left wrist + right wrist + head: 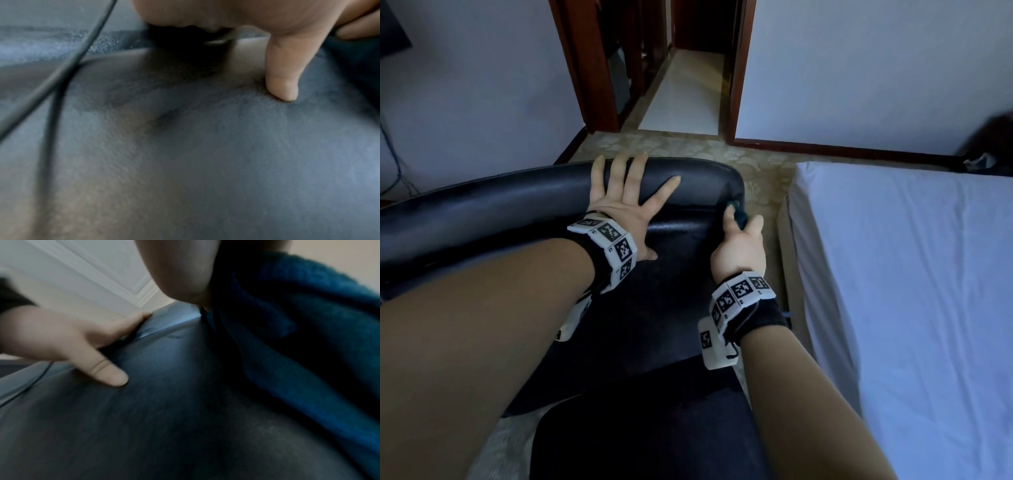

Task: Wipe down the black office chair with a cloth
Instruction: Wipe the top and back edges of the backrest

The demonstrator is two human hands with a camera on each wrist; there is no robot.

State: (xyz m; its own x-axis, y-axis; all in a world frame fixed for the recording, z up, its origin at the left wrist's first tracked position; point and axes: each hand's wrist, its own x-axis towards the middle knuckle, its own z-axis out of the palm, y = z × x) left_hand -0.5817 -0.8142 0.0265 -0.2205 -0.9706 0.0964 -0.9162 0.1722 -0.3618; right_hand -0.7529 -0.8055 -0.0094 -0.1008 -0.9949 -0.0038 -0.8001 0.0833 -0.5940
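A person's left hand [619, 209] lies flat with fingers spread over the padded top edge of a black, grained leather-look office chair [517, 202], apparently bracing the backrest so it will not swivel under pressure. The right hand [739, 245] grips a bunched, fuzzy blue cloth [308, 337] and holds it against the backrest's rounded right corner, thumb resting on the upholstery, seemingly to work along that edge. The chair stands on a pale patterned floor [756, 161] just beside a bed with a white sheet [893, 274]
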